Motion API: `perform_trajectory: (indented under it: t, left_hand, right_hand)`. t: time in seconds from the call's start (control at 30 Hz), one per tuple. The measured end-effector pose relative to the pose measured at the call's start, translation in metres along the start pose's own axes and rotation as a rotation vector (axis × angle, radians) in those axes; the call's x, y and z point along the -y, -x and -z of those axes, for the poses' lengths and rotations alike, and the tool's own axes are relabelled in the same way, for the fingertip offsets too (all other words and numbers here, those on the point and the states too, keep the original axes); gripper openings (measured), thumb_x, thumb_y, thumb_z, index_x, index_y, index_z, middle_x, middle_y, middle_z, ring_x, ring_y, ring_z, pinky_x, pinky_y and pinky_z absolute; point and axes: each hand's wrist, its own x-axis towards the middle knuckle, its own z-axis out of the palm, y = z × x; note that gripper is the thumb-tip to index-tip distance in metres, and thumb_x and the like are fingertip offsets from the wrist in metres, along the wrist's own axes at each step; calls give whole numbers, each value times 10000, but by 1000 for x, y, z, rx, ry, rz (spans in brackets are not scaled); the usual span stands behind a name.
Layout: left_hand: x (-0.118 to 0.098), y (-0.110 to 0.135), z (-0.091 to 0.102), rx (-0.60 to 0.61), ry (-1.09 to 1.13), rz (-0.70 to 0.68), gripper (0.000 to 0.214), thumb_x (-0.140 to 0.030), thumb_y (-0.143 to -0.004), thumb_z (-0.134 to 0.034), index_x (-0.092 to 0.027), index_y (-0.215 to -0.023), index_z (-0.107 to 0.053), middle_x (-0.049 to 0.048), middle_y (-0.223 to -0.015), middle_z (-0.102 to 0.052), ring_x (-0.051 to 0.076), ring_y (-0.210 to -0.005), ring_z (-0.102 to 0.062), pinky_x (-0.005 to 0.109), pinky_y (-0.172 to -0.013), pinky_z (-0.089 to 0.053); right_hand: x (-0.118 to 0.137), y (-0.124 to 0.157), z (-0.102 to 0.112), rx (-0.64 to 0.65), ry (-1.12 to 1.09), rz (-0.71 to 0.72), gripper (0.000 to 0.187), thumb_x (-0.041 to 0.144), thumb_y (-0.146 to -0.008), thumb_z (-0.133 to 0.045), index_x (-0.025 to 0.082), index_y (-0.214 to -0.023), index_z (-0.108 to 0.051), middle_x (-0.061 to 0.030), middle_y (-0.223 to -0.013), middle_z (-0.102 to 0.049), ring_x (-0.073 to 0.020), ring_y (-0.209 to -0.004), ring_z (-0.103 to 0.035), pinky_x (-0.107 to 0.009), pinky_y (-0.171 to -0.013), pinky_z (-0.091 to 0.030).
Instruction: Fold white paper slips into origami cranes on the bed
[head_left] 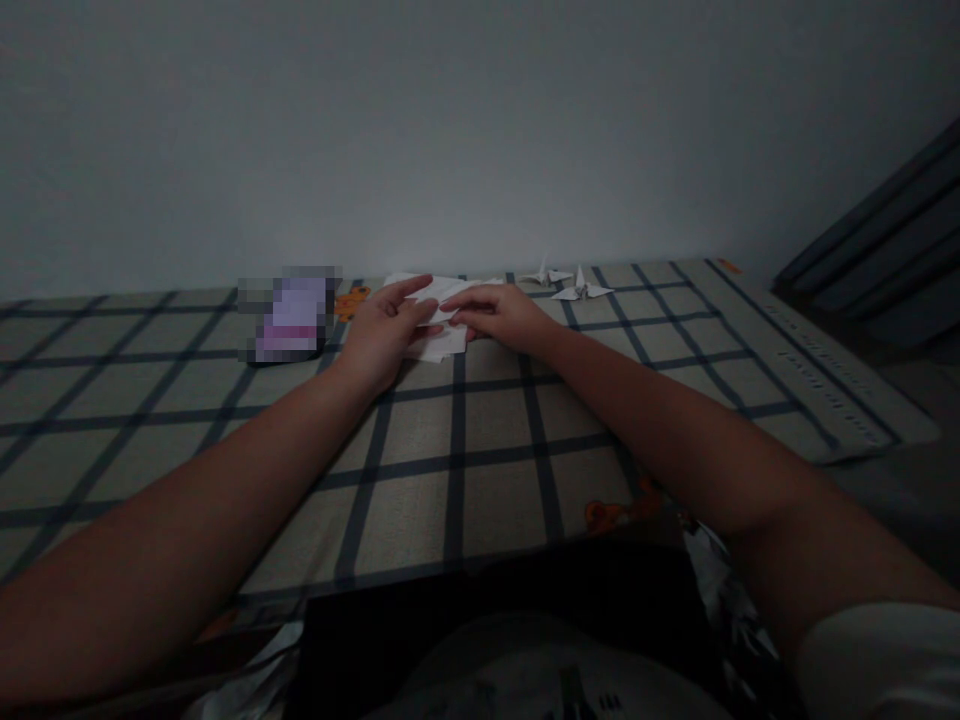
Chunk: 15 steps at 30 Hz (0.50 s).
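Note:
Several overlapping white sheets of paper lie on the checked cloth near the wall, partly covered by my hands. My left hand is over their left side, its index finger stretched out and its thumb and a lower finger around a piece of paper. From the right, my right hand meets it, thumb and fingers drawn together at the paper. The fold or shape of the held piece is hard to make out in the dim light. Two folded paper cranes, a nearer one and a farther one, stand just beyond my right hand.
A phone with a lit, blurred screen is propped to the left of my left hand. The checked cloth has dark stripes and printed orange figures. Behind it rises a plain wall. Dark striped fabric hangs at far right.

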Motion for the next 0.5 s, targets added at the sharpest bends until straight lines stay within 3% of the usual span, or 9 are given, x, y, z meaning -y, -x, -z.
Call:
perform_trajectory:
  t: [0.23,0.5]
  left_hand:
    - [4,-4,2,-27,-58,-36,406,-226,-770,-800,-173,-1165,-723,4,-757,-677,136,-713,-675,330,-824,-632]
    - [2,-3,-1,-33,-5,9,448,-144,-768,-760,-185,-1209,-691,-20,-721,-623,128,-649,-656,330,-771,-638]
  right_hand:
    - [3,3,0,29,9,-44,246,178,-962,-593,104,-1172,-696,-36,-820,-743,-75,-593,-660,-185,-601,-539]
    - [13,9,2,55,135,-57,268,150,-949,-583,143,-1211,-639,-4,-769,-722,-84,-564,-653,-185,-569,-514]
